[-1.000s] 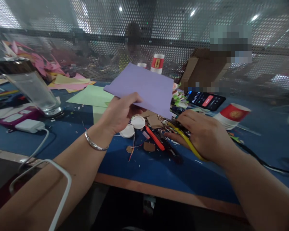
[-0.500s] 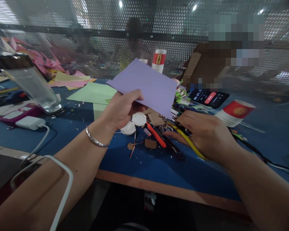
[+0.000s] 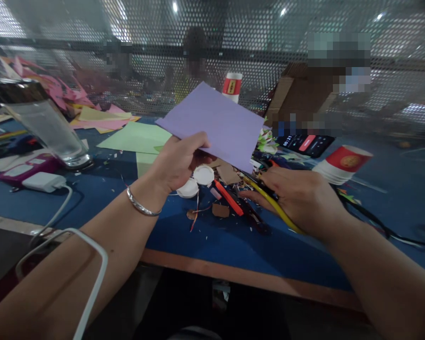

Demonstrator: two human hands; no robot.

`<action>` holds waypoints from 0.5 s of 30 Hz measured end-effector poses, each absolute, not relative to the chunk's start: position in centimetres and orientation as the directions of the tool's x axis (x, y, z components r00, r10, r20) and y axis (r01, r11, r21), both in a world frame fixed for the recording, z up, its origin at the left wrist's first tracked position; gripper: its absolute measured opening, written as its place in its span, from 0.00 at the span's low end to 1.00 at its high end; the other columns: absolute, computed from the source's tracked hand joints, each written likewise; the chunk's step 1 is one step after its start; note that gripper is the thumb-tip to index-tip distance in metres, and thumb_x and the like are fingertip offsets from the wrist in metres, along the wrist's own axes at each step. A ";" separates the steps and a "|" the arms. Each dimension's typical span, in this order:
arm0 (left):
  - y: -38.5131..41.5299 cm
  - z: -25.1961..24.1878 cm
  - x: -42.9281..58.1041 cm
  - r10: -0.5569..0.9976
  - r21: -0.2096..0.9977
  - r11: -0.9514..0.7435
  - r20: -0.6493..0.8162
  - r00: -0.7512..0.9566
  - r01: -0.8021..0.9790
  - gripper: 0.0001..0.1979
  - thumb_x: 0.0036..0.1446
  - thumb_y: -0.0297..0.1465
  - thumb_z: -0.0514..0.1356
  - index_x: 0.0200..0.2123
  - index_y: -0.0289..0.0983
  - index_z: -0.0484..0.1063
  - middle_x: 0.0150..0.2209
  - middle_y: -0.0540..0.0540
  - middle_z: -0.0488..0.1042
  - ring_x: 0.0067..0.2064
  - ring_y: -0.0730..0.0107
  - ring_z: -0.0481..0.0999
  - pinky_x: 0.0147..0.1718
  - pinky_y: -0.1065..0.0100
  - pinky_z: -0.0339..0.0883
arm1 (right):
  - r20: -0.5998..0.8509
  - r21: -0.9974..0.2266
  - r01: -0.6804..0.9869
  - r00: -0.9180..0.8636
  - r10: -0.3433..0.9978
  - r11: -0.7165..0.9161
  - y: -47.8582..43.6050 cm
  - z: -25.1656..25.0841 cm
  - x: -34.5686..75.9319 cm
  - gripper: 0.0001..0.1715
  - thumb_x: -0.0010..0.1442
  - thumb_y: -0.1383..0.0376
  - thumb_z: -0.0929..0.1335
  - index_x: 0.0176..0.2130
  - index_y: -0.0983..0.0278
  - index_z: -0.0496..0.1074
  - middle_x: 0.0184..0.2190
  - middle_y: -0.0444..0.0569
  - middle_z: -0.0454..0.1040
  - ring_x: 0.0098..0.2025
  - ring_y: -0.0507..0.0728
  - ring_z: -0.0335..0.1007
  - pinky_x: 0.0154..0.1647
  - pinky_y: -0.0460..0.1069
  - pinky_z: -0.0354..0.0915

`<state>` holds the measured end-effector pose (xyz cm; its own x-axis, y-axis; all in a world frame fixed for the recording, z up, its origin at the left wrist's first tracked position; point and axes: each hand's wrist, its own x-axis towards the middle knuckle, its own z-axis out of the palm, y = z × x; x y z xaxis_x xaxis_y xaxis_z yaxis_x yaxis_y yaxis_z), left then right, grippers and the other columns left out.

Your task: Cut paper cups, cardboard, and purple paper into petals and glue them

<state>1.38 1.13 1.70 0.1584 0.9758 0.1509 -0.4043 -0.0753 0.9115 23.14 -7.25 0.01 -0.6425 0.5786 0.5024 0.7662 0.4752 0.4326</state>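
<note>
While the left hand (image 3: 184, 160) is clamped on the purple paper (image 3: 217, 120) by its near edge, thumb on top, the right hand (image 3: 304, 193) is wrapped around a yellow-handled tool (image 3: 279, 209). Paper is held up over the counter (image 3: 95, 198); tool's front end at its near right corner, can't tell if touching. Between and below the hands: two white discs (image 3: 203, 175), red stick (image 3: 230, 198), brown chip (image 3: 220, 210), cardboard scrap (image 3: 228, 174). Green paper (image 3: 134, 138) lies on the counter past the left wrist. Farther left: lidded glass (image 3: 55, 130), white charger (image 3: 44, 180) against a purple strip (image 3: 29, 169). Right side: phone (image 3: 307, 143) beyond the right hand, screen lit; red-white cup (image 3: 345, 165) near it. Far cup (image 3: 231, 86) stands behind the paper, partly hidden, before a mesh screen (image 3: 255, 52).
</note>
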 end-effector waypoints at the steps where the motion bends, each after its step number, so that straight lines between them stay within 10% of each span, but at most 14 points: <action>1: 1.2 1.6 1.4 0.975 0.912 -0.088 0.162 0.154 -0.402 0.08 0.46 0.18 0.59 0.21 0.34 0.70 0.19 0.54 0.68 0.20 0.80 0.68 0.20 0.77 0.64 | 0.504 0.440 0.766 -0.642 0.577 0.468 -7.3 0.0 23.1 0.30 0.73 0.49 0.61 0.29 0.66 0.72 0.24 0.49 0.71 0.26 0.58 0.74 0.27 0.50 0.59; 15: 1.2 1.2 1.4 0.951 0.964 -0.051 0.126 0.284 -0.259 0.17 0.65 0.28 0.57 0.22 0.34 0.71 0.18 0.49 0.68 0.19 0.78 0.67 0.17 0.76 0.57 | 0.480 0.342 0.806 -0.592 0.647 0.483 -7.2 -0.1 23.0 0.31 0.73 0.47 0.60 0.35 0.68 0.75 0.28 0.53 0.76 0.30 0.61 0.75 0.27 0.51 0.58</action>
